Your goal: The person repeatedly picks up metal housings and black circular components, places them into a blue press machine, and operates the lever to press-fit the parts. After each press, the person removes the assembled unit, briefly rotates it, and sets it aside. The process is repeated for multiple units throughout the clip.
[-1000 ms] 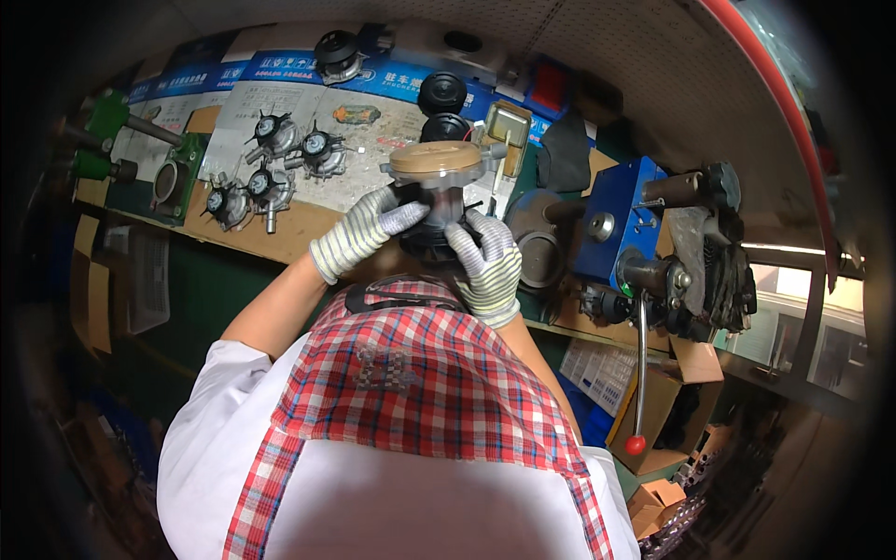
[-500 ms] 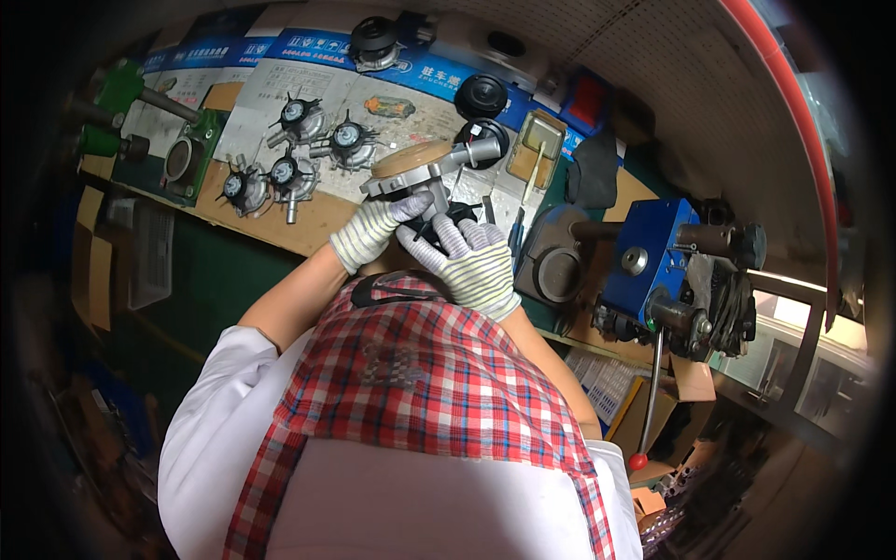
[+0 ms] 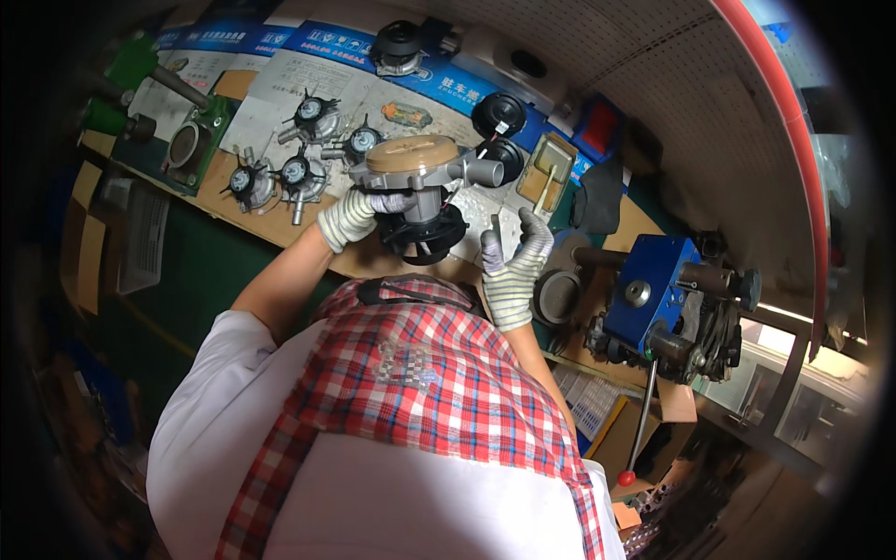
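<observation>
My left hand (image 3: 353, 219), in a striped knit glove, is closed round the neck of a blower motor (image 3: 425, 201) and holds it up over the bench's front edge. The motor has a silver housing with a side pipe, a tan round disc on top and a black fan wheel at its lower end. To the right of it, apart from the motor, my gloved right hand (image 3: 515, 271) is raised with thumb and fingers spread, and nothing shows between them. Several silver pump-like housings with black spidery tops (image 3: 297, 172) lie on the bench to the left.
A green press (image 3: 198, 145) stands at the left, a blue lever press (image 3: 649, 289) with a red-knobbed handle at the right. Behind are black round fan parts (image 3: 497, 114), a tray with a brush (image 3: 547, 170), an orange-and-green packet (image 3: 406, 115) and another motor (image 3: 398, 49).
My right hand has let go of the motor's lower end and moved right, its fingers opening. The motor now stands more upright in my left hand, its black fan wheel uncovered.
</observation>
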`<state>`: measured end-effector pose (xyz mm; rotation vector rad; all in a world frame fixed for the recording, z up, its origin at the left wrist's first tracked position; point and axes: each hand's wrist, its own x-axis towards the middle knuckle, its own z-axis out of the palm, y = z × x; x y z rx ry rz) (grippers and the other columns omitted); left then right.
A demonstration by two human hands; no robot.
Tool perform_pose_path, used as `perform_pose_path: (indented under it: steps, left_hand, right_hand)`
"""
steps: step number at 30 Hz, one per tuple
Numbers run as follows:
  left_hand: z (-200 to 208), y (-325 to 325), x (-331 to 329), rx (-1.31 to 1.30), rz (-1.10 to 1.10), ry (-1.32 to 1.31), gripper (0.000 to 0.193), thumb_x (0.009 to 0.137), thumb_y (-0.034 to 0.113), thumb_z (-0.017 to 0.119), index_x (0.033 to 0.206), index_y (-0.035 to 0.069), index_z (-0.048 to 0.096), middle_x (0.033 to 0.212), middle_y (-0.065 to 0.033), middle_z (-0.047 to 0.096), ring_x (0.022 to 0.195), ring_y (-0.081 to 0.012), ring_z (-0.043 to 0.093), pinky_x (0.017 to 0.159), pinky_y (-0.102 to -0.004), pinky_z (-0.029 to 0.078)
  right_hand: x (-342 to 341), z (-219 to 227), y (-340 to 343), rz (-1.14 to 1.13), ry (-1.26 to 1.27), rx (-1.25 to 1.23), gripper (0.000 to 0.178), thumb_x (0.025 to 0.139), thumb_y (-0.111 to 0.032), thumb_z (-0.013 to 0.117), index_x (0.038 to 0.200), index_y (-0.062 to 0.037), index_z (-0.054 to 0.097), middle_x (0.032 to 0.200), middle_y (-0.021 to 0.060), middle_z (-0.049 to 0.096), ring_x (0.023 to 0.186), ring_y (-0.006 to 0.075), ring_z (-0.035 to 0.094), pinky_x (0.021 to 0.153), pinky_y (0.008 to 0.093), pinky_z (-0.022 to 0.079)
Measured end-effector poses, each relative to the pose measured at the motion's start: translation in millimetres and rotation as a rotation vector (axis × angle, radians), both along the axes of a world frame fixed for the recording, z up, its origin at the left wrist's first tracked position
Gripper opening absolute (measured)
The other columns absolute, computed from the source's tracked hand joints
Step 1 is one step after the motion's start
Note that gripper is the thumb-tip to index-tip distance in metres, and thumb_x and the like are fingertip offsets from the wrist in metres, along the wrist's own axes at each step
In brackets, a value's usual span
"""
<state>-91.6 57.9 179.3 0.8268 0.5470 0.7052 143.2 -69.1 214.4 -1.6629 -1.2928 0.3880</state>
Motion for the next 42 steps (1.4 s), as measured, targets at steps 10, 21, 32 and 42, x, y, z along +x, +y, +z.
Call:
perform_pose_path:
  steps: [10,21,32,42]
  left_hand:
    - [-3,11,-19,-0.058,-0.005,0.002,0.075,0.081,0.02,0.083,0.144,0.006,0.047,0.134,-0.0078,0.06,0.124,-0.0213,0.057,0.109,-0.038,0.044]
    - [-41,43,-20,-0.446,-0.193,0.0,0.069,0.095,0.065,0.052,0.138,0.011,0.053,0.13,-0.0104,0.064,0.113,-0.0245,0.065,0.096,-0.0419,0.055]
    - [-81,137,-14,0.635,-0.179,1.669,0.08,0.074,0.048,0.08,0.14,0.014,0.051,0.14,-0.0199,0.053,0.121,-0.0356,0.058,0.095,-0.046,0.051]
    - [-117,87,34,0.881,-0.539,1.319,0.071,0.072,0.044,0.083,0.133,0.019,0.058,0.122,-0.0195,0.063,0.102,-0.0373,0.066,0.089,-0.0453,0.055]
  right_hand:
    - [-18,19,23,0.407,-0.512,0.156,0.073,0.073,-0.046,0.08,0.131,-0.01,0.056,0.124,0.0214,0.057,0.11,0.0401,0.058,0.096,0.0507,0.045]
    - [-33,-62,125,0.25,0.454,-0.443,0.05,0.093,-0.024,0.063,0.134,0.0017,0.049,0.115,0.0257,0.065,0.108,0.0392,0.064,0.098,0.0423,0.048]
    - [-50,-84,309,-0.224,0.293,-0.868,0.08,0.087,-0.063,0.058,0.141,-0.0044,0.051,0.138,0.0263,0.056,0.131,0.0419,0.052,0.108,0.0436,0.041]
    - [24,-134,198,-0.213,-0.06,-0.223,0.056,0.103,-0.054,0.038,0.12,-0.0081,0.067,0.117,0.0197,0.067,0.11,0.0355,0.063,0.099,0.0434,0.048]
